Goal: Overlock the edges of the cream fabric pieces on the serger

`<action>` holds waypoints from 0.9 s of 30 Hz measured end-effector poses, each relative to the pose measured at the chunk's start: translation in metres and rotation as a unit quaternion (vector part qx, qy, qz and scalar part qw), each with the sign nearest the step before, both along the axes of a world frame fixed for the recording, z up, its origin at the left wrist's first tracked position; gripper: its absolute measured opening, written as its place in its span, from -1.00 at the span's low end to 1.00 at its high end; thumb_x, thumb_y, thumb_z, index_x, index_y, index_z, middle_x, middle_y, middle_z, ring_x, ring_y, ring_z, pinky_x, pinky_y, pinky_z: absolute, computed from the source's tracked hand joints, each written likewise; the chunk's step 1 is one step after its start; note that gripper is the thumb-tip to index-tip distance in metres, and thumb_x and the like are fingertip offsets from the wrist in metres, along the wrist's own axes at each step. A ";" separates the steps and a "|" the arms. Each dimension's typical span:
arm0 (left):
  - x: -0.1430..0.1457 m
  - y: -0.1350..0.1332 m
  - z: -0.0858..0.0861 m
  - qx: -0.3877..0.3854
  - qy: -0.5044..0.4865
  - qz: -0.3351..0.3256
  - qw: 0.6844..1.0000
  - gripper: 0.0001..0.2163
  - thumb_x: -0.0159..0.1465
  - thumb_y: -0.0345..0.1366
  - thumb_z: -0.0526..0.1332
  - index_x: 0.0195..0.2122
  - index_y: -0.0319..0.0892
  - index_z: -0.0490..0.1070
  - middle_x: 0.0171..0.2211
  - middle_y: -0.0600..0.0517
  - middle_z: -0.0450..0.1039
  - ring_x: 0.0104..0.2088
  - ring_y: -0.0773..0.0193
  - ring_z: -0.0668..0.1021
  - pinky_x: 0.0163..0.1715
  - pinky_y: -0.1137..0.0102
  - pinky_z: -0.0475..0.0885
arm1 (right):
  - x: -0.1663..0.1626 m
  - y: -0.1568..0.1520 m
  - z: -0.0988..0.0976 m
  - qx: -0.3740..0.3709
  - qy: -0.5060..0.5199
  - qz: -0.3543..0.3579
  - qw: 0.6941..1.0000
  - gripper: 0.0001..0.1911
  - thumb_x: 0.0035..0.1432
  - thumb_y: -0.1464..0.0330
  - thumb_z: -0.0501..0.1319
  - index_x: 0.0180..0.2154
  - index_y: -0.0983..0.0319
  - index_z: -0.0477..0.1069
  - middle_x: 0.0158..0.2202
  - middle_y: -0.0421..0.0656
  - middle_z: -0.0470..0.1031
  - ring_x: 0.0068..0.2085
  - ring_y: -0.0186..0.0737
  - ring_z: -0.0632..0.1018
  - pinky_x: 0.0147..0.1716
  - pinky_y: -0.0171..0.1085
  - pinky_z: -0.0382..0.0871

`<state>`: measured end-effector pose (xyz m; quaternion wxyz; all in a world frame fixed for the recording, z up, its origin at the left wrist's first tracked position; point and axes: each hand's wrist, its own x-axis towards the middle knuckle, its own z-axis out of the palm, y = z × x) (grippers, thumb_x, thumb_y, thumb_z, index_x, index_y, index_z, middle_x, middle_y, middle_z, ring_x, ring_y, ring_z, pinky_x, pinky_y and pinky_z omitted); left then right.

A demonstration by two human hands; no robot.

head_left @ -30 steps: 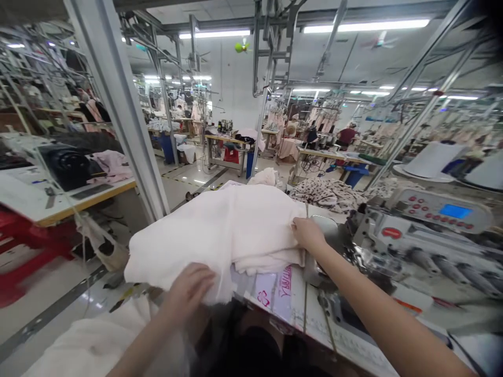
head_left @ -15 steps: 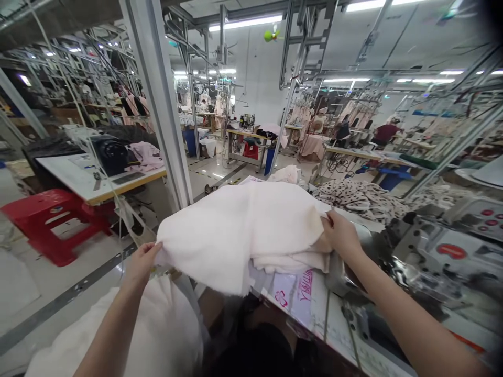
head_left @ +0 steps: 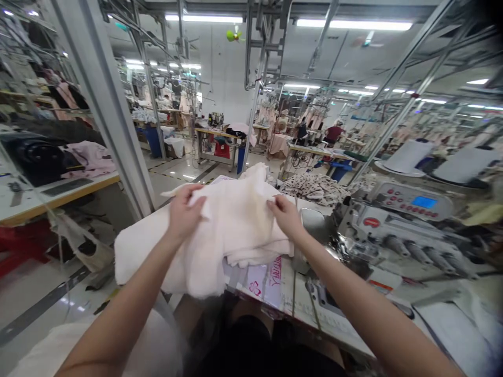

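Note:
A cream-white piece of fleecy fabric (head_left: 239,214) lies spread over a folded stack of similar fabric (head_left: 259,255) on the machine table. My left hand (head_left: 185,209) is closed on the fabric's far left part, thumb and fingers pinching it. My right hand (head_left: 285,213) pinches the right edge, where a yellowish underside shows. The fabric's left portion hangs past the table edge. Beneath the stack is a pale purple plastic sheet (head_left: 251,285) with pink print.
An overlock sewing machine (head_left: 377,230) with a blue display stands right of the stack. Spotted fabric (head_left: 312,188) is heaped behind it. White thread cones (head_left: 411,157) stand at right. A metal post (head_left: 104,104) rises at left. White cloth (head_left: 145,345) bulges at lower left.
My left hand has moved from the fabric's near left corner up to its far side, closer to my right hand. The fabric's upper part is now gathered. The view has turned right.

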<state>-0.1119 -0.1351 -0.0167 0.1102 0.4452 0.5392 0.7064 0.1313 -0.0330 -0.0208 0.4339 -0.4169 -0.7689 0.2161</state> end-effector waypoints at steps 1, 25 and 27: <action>0.023 0.011 0.002 0.004 0.041 -0.049 0.998 -0.66 -0.05 -0.32 0.29 -0.19 -0.15 0.42 -0.23 0.04 0.43 -0.21 0.24 0.44 -0.15 0.39 0.33 | -0.008 -0.011 0.000 -0.006 0.021 0.019 1.000 -0.77 0.06 0.19 0.03 -0.45 0.22 0.27 -0.55 -0.26 0.24 -0.46 -0.30 0.29 -0.46 -0.33 0.14; 0.115 -0.014 -0.019 0.126 0.253 0.036 0.959 -0.90 0.19 -0.43 0.16 -0.27 -0.17 0.37 -0.34 0.01 0.38 -0.28 0.28 0.45 -0.30 0.39 0.37 | -0.023 -0.098 -0.002 0.026 0.279 0.030 0.959 -0.86 0.14 0.34 0.14 -0.31 0.24 0.44 -0.38 -0.15 0.50 -0.36 -0.29 0.49 -0.34 -0.31 0.39; 0.115 -0.015 -0.019 0.138 0.265 0.043 0.953 -0.88 0.17 -0.47 0.17 -0.27 -0.18 0.37 -0.34 0.01 0.37 -0.28 0.29 0.45 -0.30 0.40 0.37 | -0.021 -0.102 0.000 0.071 0.241 0.030 0.968 -0.84 0.17 0.37 0.11 -0.28 0.22 0.46 -0.35 -0.14 0.51 -0.33 -0.28 0.50 -0.30 -0.30 0.39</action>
